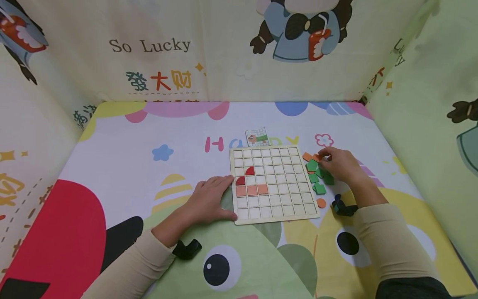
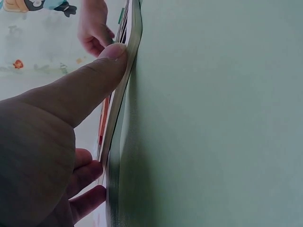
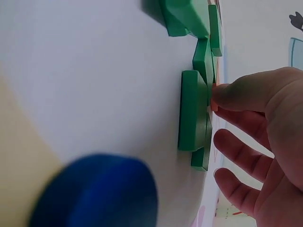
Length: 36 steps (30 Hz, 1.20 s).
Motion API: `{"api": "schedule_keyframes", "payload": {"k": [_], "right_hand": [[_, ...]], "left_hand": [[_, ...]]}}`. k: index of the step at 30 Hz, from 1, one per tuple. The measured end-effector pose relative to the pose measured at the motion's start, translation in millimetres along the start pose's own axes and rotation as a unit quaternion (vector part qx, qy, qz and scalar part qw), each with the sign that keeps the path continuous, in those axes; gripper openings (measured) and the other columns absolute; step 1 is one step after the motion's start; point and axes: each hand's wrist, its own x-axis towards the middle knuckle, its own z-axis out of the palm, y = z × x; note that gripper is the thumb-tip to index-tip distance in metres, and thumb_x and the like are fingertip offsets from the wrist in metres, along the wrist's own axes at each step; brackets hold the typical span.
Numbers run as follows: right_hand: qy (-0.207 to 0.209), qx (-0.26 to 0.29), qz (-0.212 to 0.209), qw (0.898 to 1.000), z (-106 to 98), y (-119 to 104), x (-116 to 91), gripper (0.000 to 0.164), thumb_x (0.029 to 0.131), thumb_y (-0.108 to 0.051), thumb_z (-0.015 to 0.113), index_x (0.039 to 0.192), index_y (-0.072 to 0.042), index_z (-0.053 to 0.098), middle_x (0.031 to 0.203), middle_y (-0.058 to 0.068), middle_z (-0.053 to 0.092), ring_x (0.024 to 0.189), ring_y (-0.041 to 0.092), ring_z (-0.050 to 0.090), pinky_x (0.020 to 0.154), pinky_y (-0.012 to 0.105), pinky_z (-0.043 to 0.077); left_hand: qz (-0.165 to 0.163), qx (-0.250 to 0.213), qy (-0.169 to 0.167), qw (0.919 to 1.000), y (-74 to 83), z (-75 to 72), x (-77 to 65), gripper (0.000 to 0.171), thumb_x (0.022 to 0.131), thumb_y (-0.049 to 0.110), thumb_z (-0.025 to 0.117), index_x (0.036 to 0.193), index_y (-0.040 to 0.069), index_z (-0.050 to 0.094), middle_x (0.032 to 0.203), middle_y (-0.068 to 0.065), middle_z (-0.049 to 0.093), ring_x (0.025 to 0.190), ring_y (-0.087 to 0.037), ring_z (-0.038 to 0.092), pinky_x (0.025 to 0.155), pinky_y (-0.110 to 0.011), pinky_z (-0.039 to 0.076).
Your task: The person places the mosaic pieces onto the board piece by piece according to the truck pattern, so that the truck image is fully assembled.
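Observation:
A pale wooden grid board (image 1: 282, 198) lies on the table. Two red quarter-round tiles (image 1: 250, 170) and a row of three salmon square tiles (image 1: 252, 190) sit in its left cells. My left hand (image 1: 211, 200) rests at the board's left side, thumb at the near corner and fingertips along the edge. Right of the board, my right hand (image 1: 337, 164) is over the far end of a loose pile, with thumb and index finger pinching an orange tile (image 3: 215, 97). Green tiles (image 1: 319, 188) lie just below that hand; the right wrist view shows them as thick blocks.
Behind the board stands a small pattern card (image 1: 257, 137) with a gridded picture. Another orange tile (image 1: 307, 157) lies at the pile's far left, and a round orange tile (image 1: 321, 203) at its near end. A printed cloth (image 1: 186, 124) covers the table, with curtains around.

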Motion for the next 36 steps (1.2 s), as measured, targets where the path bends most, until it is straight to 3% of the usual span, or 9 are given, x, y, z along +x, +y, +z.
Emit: {"api": "schedule_keyframes", "payload": {"k": [18, 27, 36], "right_hand": [[0.02, -0.022, -0.004, 1.0, -2.0, 0.4, 0.4, 0.039, 0.099, -0.023, 0.062, 0.126, 0.005, 0.059, 0.117, 0.026, 0.062, 0.104, 0.043, 0.054, 0.09, 0.056, 0.044], [0.025, 0.004, 0.016, 1.0, -2.7, -1.2, -2.2, 0.043, 0.098, -0.023, 0.06, 0.13, 0.005, 0.056, 0.12, 0.028, 0.057, 0.106, 0.043, 0.05, 0.091, 0.056, 0.045], [0.044, 0.017, -0.01, 0.999, -2.7, -7.8, -6.9, 0.039, 0.098, -0.021, 0.061, 0.126, 0.005, 0.059, 0.12, 0.029, 0.059, 0.109, 0.044, 0.051, 0.094, 0.058, 0.043]], "left_hand": [[0.002, 0.005, 0.002, 1.0, 0.2, -0.3, 0.6, 0.107, 0.073, 0.056, 0.083, 0.156, 0.011, 0.034, 0.154, -0.006, 0.042, 0.14, -0.027, 0.036, 0.104, -0.055, 0.031], [0.002, 0.002, 0.001, 1.0, 0.5, 0.4, -0.4, 0.106, 0.073, 0.056, 0.083, 0.156, 0.01, 0.034, 0.155, -0.006, 0.041, 0.14, -0.027, 0.036, 0.105, -0.055, 0.031], [0.0, 0.008, 0.003, 1.0, -0.5, 1.7, 1.0, 0.106, 0.073, 0.057, 0.083, 0.155, 0.011, 0.035, 0.153, -0.006, 0.043, 0.139, -0.027, 0.037, 0.103, -0.055, 0.032]]}}
